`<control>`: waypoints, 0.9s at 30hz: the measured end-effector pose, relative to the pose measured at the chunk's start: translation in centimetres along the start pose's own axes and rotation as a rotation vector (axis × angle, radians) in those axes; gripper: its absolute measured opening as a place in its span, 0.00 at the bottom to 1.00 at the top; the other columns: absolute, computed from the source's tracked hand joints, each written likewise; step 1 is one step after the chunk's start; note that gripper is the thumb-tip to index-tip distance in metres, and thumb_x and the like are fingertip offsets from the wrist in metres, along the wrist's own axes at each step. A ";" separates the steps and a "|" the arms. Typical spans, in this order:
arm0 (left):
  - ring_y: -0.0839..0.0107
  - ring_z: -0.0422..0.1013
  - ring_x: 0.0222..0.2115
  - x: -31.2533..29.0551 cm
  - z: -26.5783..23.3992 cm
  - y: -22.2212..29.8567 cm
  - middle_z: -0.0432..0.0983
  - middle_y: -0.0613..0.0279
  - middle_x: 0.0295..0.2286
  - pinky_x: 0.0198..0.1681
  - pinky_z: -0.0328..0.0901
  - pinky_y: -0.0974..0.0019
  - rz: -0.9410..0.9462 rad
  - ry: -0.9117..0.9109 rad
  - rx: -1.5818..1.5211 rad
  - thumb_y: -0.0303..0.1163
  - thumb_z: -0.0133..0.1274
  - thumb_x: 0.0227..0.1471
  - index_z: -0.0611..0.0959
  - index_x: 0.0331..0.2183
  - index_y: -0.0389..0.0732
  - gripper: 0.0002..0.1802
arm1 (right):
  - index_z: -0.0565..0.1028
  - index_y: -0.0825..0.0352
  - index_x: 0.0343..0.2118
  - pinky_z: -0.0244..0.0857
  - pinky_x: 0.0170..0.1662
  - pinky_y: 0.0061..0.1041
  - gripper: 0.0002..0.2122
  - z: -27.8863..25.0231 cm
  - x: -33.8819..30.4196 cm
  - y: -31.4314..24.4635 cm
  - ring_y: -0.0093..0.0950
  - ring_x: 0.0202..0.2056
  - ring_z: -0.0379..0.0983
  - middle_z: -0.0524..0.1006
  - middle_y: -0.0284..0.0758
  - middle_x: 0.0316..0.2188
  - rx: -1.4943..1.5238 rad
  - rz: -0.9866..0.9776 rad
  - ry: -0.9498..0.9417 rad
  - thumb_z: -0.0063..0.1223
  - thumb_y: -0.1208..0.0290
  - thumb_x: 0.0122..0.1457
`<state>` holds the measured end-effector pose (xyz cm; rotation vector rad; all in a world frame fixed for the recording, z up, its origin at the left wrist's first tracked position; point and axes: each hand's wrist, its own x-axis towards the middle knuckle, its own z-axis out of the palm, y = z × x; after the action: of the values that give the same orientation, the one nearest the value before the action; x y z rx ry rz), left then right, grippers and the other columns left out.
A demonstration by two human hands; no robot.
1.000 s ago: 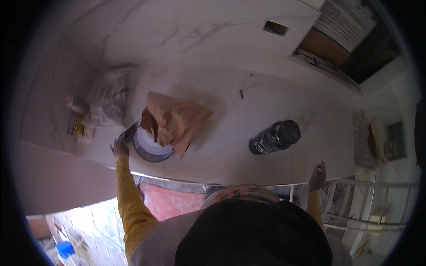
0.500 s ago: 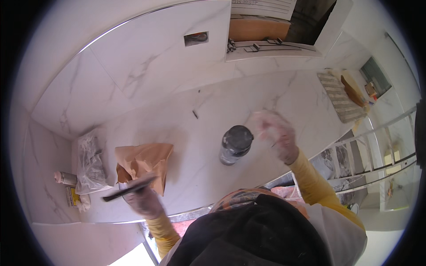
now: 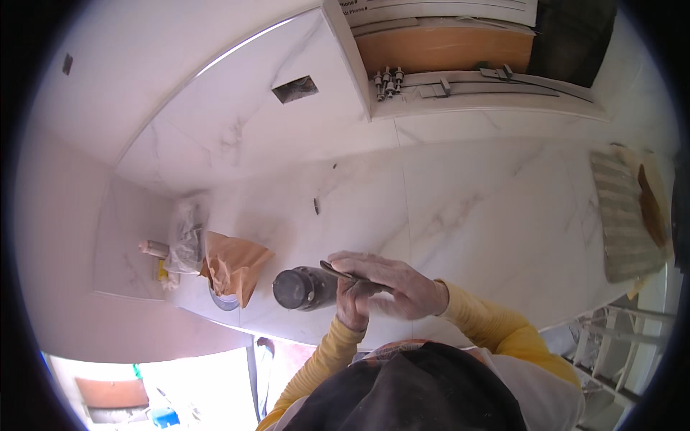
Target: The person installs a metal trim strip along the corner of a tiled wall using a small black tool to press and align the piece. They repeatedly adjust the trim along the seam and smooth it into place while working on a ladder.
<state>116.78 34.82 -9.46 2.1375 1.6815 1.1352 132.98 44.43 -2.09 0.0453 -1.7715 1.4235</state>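
My left hand (image 3: pixel 352 302) and my right hand (image 3: pixel 402 284) meet above the counter near its front edge. A thin, dark, flat object (image 3: pixel 357 279) sits between them, seen nearly edge-on; its kind cannot be made out. My left fingers close on it from below, partly hidden. My right fingers lie long over its far side, with the thumb out of sight. Just left of my hands is a dark bottle (image 3: pixel 305 289) with a round black lid, partly covered by my left hand. Whether that hand touches it is unclear.
Crumpled brown paper (image 3: pixel 236 260) lies left on the marbled counter (image 3: pixel 474 215), beside a clear plastic bag (image 3: pixel 188 233) and a small canister (image 3: pixel 154 248). A striped cloth (image 3: pixel 622 215) is at the right. Metal fittings (image 3: pixel 388 82) rest in the wall niche. A ladder (image 3: pixel 611 352) stands lower right.
My left hand has brought the flat object rightward from beside the brown paper. My right hand has come left to meet it. The view has shifted, and the bottle now appears left of my hands.
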 end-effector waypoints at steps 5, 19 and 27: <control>0.61 0.64 0.56 2.0 11.7 -5.9 0.69 0.50 0.54 0.59 0.59 0.58 -0.663 0.114 -0.611 0.28 0.49 0.53 0.65 0.61 0.36 0.33 | 0.61 0.68 0.64 0.55 0.62 0.24 0.22 -7.8 0.1 5.6 0.27 0.62 0.61 0.65 0.38 0.62 -0.002 0.218 0.223 0.43 0.74 0.68; 0.47 0.38 0.68 5.4 19.8 -9.5 0.40 0.48 0.68 0.68 0.34 0.43 -0.652 -0.412 0.716 0.58 0.39 0.61 0.52 0.67 0.47 0.42 | 0.70 0.65 0.57 0.67 0.55 0.27 0.16 -27.0 22.5 16.9 0.36 0.53 0.73 0.72 0.42 0.56 -0.391 -0.221 0.682 0.46 0.73 0.67; 0.45 0.37 0.68 5.7 19.5 -9.3 0.39 0.47 0.68 0.68 0.32 0.42 -0.653 -0.412 0.689 0.57 0.38 0.61 0.52 0.67 0.45 0.42 | 0.70 0.68 0.56 0.66 0.59 0.31 0.18 -27.8 31.7 15.9 0.39 0.57 0.69 0.72 0.43 0.56 -0.727 -0.650 0.587 0.44 0.80 0.62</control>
<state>123.20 48.82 -25.68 1.6695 2.4735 -0.0790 120.48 87.10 4.89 -0.1538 -1.4711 0.2430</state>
